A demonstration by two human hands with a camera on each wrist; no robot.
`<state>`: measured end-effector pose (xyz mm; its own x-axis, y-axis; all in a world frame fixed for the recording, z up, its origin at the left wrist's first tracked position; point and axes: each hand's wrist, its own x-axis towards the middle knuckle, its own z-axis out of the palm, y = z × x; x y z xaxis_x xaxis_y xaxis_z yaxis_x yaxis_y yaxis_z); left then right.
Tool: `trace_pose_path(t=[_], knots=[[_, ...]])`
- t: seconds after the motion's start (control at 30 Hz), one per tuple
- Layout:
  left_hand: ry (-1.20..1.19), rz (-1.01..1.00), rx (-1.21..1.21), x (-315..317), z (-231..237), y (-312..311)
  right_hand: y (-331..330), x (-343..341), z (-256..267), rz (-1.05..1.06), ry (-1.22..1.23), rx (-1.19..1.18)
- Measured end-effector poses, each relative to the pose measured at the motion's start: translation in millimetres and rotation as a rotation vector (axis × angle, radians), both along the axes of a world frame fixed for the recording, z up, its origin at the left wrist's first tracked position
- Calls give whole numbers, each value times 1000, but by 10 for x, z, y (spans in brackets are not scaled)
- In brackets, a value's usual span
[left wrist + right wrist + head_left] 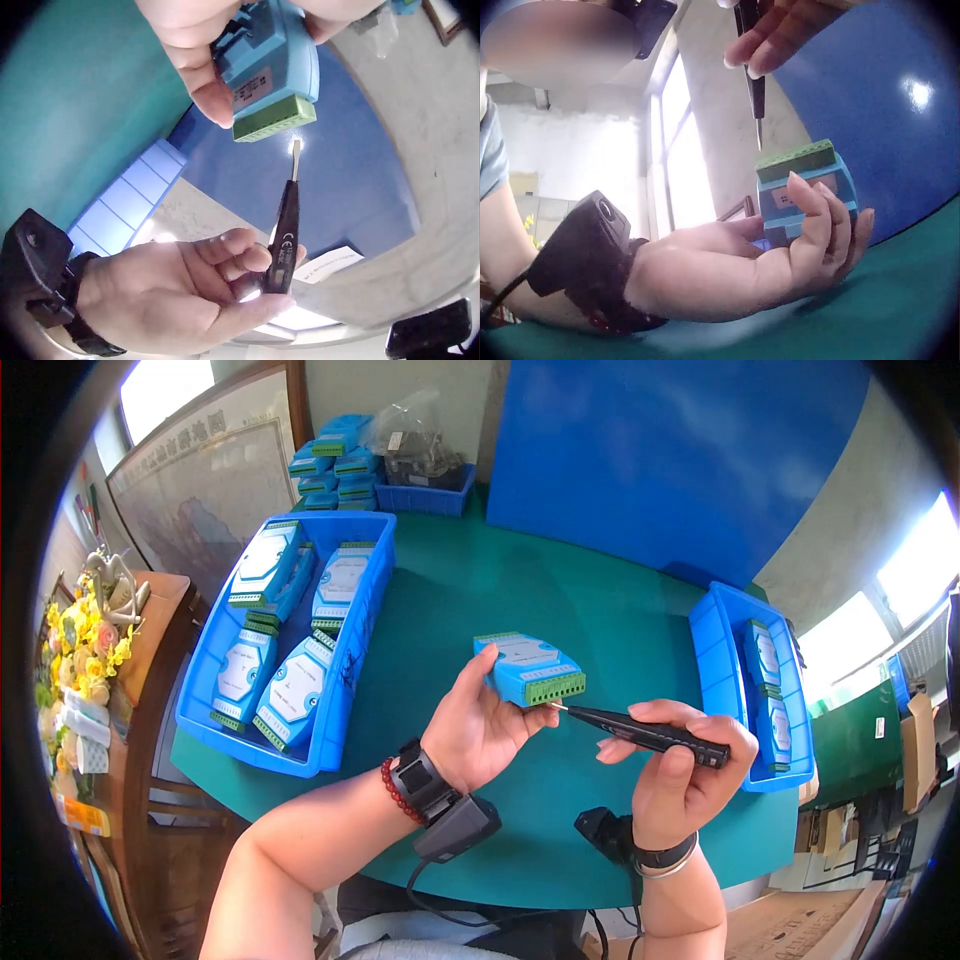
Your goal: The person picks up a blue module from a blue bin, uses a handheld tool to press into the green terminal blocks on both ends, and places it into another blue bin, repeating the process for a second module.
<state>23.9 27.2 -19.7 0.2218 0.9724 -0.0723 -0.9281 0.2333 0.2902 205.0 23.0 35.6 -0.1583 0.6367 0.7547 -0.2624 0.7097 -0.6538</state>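
My left hand [478,735] grips a light-blue terminal module [535,653] over the table, thumb on one side and fingers on the other. A green terminal strip [274,120] runs along the module's end that faces the tool. In my right hand [682,775] is a black voltage-tester screwdriver [650,734], held by the handle between thumb and fingers. Its flat metal blade [296,160] points at the terminal strip, with a small gap between them in both wrist views. Pale print and a small label show on the module's faces.
To the left stands a blue bin [330,745] with several similar modules. A second blue bin [715,660] at the right holds more. Stacked modules [335,465] and a small blue tray [425,500] with bagged parts sit at the back, beside a large blue board [660,460].
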Motion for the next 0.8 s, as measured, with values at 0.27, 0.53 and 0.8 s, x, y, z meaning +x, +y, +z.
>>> trace_pose_path(t=[0.27,0.53,0.8], knots=[[19,14,-2,23,-25,-18,18,4,-50,23,-129,83],[31,2,19,11,-42,-2,8,37,-2,-4,-421,360],[39,9,12,11,-37,-5,13,26,-25,-2,-375,336]])
